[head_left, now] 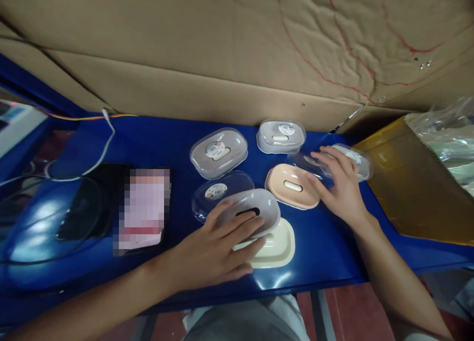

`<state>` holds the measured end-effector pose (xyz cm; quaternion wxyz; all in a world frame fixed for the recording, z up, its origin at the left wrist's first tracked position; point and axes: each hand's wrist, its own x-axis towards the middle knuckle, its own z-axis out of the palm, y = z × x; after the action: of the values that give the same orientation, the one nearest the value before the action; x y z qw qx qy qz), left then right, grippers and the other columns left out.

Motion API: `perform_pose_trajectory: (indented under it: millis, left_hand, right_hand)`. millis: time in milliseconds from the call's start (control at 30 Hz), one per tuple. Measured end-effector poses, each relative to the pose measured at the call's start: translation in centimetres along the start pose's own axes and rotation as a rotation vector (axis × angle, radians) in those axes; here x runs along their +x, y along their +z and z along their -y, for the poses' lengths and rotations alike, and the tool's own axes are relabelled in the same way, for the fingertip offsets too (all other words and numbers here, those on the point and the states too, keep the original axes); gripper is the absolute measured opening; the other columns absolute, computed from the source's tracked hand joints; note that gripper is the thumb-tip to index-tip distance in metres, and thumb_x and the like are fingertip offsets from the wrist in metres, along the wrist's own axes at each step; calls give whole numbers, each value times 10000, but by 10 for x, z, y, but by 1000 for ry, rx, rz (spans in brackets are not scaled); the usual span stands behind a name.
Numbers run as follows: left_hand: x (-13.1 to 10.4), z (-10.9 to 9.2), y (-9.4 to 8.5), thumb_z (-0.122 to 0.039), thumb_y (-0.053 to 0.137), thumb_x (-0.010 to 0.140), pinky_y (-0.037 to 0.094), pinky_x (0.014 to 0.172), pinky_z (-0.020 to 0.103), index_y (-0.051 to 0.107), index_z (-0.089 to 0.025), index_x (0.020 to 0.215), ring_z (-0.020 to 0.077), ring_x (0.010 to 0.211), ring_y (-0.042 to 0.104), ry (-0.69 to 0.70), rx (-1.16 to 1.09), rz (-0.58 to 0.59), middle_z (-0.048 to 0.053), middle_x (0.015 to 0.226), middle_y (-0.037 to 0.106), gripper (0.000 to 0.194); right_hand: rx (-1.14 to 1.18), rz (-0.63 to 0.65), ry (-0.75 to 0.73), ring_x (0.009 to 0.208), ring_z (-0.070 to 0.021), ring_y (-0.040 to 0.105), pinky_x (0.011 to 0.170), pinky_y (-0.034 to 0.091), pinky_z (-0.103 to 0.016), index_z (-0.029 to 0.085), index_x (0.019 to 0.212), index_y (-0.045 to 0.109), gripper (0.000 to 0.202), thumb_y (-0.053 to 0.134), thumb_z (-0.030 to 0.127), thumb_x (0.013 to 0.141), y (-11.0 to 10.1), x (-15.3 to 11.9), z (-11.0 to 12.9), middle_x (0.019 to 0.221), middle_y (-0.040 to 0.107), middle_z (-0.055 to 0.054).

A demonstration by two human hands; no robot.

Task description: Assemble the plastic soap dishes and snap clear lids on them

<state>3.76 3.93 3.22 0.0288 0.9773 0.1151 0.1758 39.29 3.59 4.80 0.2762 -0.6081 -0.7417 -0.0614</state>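
My left hand (218, 247) lies with spread fingers over a grey oval soap dish tray (272, 205), its fingertips reaching inside around a dark oval opening. Under that tray sits a cream oval base (287, 242), partly covered by the tray and my fingers. My right hand (340, 188) has its thumb and fingers around a clear lid (303, 160) beside a peach soap dish (285, 183), the thumb close to the dish's right rim. Another clear lid (205, 202) with a label lies left of the grey tray.
Closed grey soap boxes stand behind, one at left (233, 153), one in the middle (268, 138), another at right (365, 165). A phone (148, 202) and cables lie left on the blue table (177, 128). A cardboard box (403, 183) with plastic bags borders the right.
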Motion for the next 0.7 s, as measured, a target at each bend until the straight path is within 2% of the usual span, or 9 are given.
perform_pose_trajectory:
  millis: [67,133,167,267,400,500,633,700]
  left_hand:
    - [0,0,1,-521,629,1079,30,1387,576,708,-278,1352,273,1436,565,3,5,-5,78,1575,630,374]
    - [-1,0,2,-517,630,1079,29,1388,579,706,-271,1349,272,1423,574,6,9,-19,88,1552,647,373]
    - [-1,0,3,-516,630,1078,26,1388,582,704,-267,1349,272,1417,578,7,6,-26,93,1538,658,375]
    - [-1,0,4,-515,629,1077,45,1388,592,710,-248,1324,275,1414,579,4,-4,-31,101,1511,679,372]
    - [-1,0,4,-512,633,1076,130,1379,604,722,-238,1292,281,1404,586,1,-1,-27,100,1497,683,361]
    - [-1,1,4,-509,623,1083,98,1380,615,716,-236,1304,287,1410,581,5,-5,-23,101,1510,674,364]
    - [-2,1,3,-513,634,1077,112,1380,613,712,-235,1309,287,1415,582,12,-9,-14,106,1520,669,370]
    - [-2,1,2,-504,642,1074,133,1378,608,716,-241,1301,283,1405,592,7,-7,-17,99,1518,672,355]
  right_hand:
    - [-50,-38,-91,1278,-325,684,1099,431,-521,267,1300,710,245,651,315,1066,0,-2,8,1350,740,-113]
    - [-51,29,-218,1116,-275,736,997,459,-455,265,1258,716,196,640,290,1078,0,-6,20,1209,799,-70]
    - [-60,95,-275,1093,-273,744,960,464,-441,247,1289,703,226,643,322,1085,0,-8,26,1206,809,-73]
    - [-163,261,-365,1212,-323,732,959,461,-456,154,1417,637,428,629,439,1098,3,-13,42,1370,766,-148]
    - [-179,268,-388,1218,-286,750,984,452,-436,158,1402,646,331,594,330,1123,3,-14,47,1355,781,-128]
    - [-92,257,-368,1177,-265,769,971,462,-419,162,1402,646,316,593,300,1123,0,-11,42,1320,796,-121]
    - [30,221,-293,1057,-255,785,908,479,-416,202,1368,673,278,558,277,1127,-3,-8,31,1276,809,-102]
    - [126,156,-208,946,-245,777,863,499,-419,231,1318,707,268,525,273,1126,-4,-9,25,1175,828,-77]
